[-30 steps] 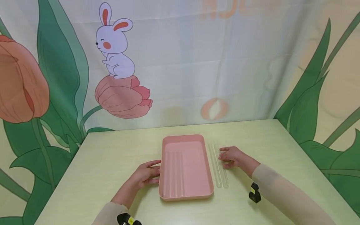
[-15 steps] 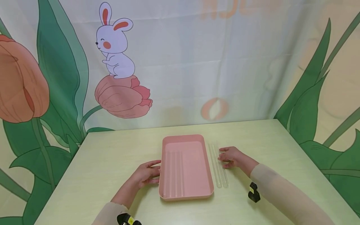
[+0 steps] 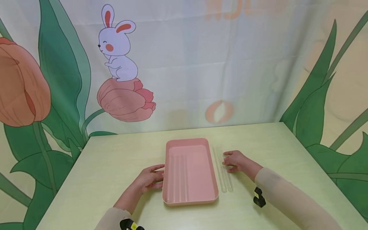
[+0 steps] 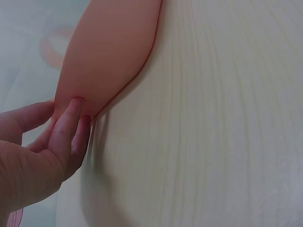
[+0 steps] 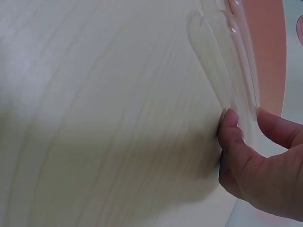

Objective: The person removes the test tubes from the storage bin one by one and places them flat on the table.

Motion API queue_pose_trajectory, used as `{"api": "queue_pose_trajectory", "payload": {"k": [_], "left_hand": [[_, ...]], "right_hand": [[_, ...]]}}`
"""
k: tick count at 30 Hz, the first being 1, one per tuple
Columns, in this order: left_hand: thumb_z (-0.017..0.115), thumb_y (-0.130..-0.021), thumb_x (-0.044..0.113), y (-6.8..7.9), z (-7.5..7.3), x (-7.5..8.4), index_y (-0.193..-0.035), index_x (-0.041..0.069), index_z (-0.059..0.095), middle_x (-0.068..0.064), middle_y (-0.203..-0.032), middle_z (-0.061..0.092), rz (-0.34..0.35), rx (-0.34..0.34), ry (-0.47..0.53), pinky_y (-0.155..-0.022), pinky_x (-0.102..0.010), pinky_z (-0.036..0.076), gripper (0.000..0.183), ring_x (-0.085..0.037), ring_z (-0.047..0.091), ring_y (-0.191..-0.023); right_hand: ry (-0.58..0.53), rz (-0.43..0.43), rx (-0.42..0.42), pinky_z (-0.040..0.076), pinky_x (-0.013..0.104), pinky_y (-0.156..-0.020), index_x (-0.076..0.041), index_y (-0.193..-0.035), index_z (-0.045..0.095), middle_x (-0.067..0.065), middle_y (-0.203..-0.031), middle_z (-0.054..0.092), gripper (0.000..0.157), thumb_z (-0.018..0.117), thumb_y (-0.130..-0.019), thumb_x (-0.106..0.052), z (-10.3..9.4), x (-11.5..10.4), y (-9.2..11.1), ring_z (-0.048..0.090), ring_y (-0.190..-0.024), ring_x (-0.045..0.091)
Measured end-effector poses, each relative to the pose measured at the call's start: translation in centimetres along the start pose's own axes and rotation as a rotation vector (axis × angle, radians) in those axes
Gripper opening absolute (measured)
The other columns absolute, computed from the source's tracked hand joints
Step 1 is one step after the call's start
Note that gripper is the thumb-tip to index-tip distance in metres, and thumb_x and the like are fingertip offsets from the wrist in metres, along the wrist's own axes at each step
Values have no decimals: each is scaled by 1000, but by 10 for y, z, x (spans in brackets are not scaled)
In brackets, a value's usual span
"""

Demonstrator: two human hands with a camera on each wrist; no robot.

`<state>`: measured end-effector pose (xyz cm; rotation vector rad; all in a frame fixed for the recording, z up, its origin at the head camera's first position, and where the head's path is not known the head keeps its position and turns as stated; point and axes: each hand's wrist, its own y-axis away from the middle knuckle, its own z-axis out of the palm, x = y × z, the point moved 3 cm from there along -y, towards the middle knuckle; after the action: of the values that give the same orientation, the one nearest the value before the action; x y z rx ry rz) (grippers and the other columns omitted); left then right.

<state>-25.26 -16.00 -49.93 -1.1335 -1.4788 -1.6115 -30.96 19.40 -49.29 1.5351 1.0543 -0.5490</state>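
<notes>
A pink rectangular tray (image 3: 201, 172) lies on the table, with several clear tubes (image 3: 180, 179) side by side along its left part. My left hand (image 3: 150, 179) is at the tray's left side. In the left wrist view its fingertips (image 4: 76, 101) rest on the tray's outer wall. Two clear, round-ended tubes (image 3: 222, 179), like test tubes, lie just right of the tray. My right hand (image 3: 237, 160) is beside them, fingers bent and spread along the right-hand tube. In the right wrist view its fingertips (image 5: 230, 116) are right at the tubes' edges; the far tube ends are faint.
The pale wooden table (image 3: 120, 153) carries the tray and tubes. Behind it hangs a printed cloth (image 3: 184, 64) with a rabbit and tulips. A black wrist device (image 3: 259, 197) hangs under the right sleeve (image 3: 287, 195).
My right hand and sleeve have shifted very slightly to the left. The left hand, tray and tubes stay in place.
</notes>
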Motion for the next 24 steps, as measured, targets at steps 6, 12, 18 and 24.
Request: {"api": "queue_pose_trajectory", "payload": {"k": [6,12,18,24], "left_hand": [[56,-99,-3,1,0,0,-152,0,45,-32,-148,52,4,-1,-4,-76,-36,65,54,-20,73,-101],[56,-99,-4,1,0,1,-152,0,45,-32,-148,52,4,-4,-3,-75,-35,65,54,-19,73,-99],[56,-99,-4,1,0,1,-152,0,45,-32,-147,53,2,-4,0,-74,-35,65,54,-19,73,-99],[56,-99,-4,1,0,1,-152,0,45,-32,-147,53,4,-3,-8,-73,-34,65,54,-18,73,-98]], "right_hand": [[4,3,13,55,23,-59,5,-153,38,10,-110,58,61,60,-97,5,1,0,1,51,-77,11],[10,-7,21,55,24,-60,6,-153,37,10,-108,56,61,60,-96,6,2,-2,4,52,-78,11],[24,6,26,55,24,-60,5,-153,37,14,-118,53,63,62,-96,4,3,-3,4,51,-84,14],[38,13,25,55,25,-63,6,-152,37,14,-116,58,64,65,-94,-1,3,-4,4,52,-98,21]]}}
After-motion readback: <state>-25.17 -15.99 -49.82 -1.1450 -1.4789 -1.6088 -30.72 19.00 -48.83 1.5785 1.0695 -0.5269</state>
